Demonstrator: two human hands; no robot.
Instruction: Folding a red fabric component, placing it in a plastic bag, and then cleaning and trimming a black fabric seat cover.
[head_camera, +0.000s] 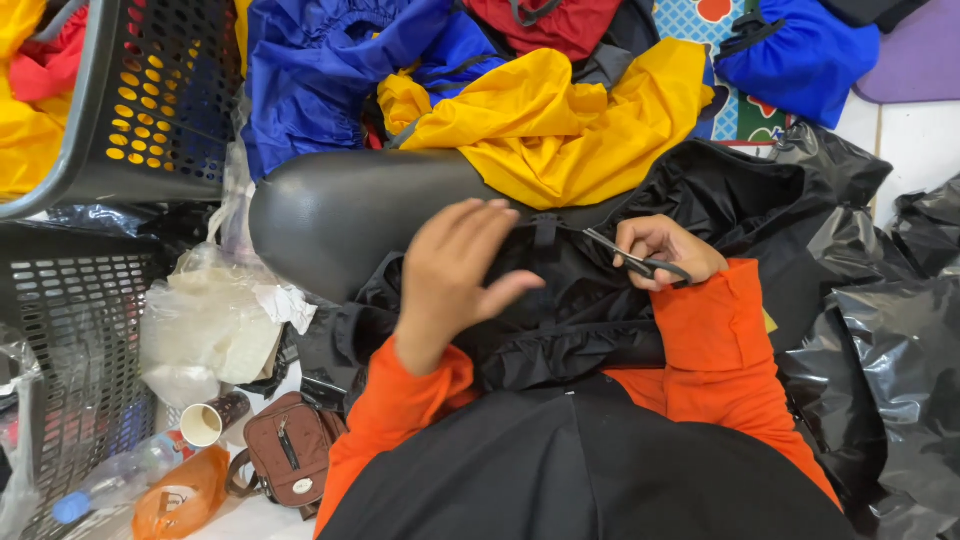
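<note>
Garment: black jacket (590, 300) is spread over the lap.
Left hand (455, 275): fingers held loosely together, lifted above the cloth.
Right hand (665, 250): scissors (630, 258) are gripped; short snips near the strap (545, 232) are advised.

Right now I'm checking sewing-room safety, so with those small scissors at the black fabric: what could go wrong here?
1. The scissors in the right hand point toward the left hand, which lies close by on the same black garment; a slip might nick a finger.
2. The garment is bunched in folds, so the blades could catch a layer underneath.
3. The strap sits right by the tips and could be snipped unintentionally.
</note>
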